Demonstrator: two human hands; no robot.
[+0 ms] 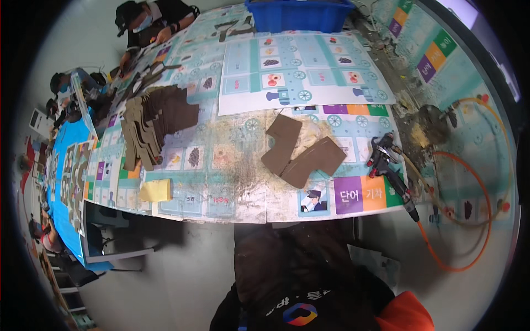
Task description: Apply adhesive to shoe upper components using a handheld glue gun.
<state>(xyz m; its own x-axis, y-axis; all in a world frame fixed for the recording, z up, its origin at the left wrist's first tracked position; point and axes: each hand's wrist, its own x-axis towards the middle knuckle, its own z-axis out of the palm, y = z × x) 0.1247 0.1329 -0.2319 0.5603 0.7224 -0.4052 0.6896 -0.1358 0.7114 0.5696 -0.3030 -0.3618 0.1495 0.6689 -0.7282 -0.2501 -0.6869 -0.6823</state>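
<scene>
Neither of my hands shows; below the table edge I see only my dark apron (292,259) and an orange-red patch, perhaps a sleeve (406,314), at the lower right. In front of me on the table lies a flat brown cut piece (306,157), shaped like a shoe upper, with a seam down its middle. To its left, a stack of similar brown pieces (146,129) fans out in overlapping layers. A yellow pad of paper or sponge (155,191) rests near the front edge. At the right edge lies a black spray gun (386,160) with an orange hose.
The table is covered by printed sheets (309,71), stained in the middle. A blue bin (301,15) stands at the back. The orange hose (488,220) loops down at the right. A masked person (157,25) works at the far left; others sit beyond by a blue table (69,143).
</scene>
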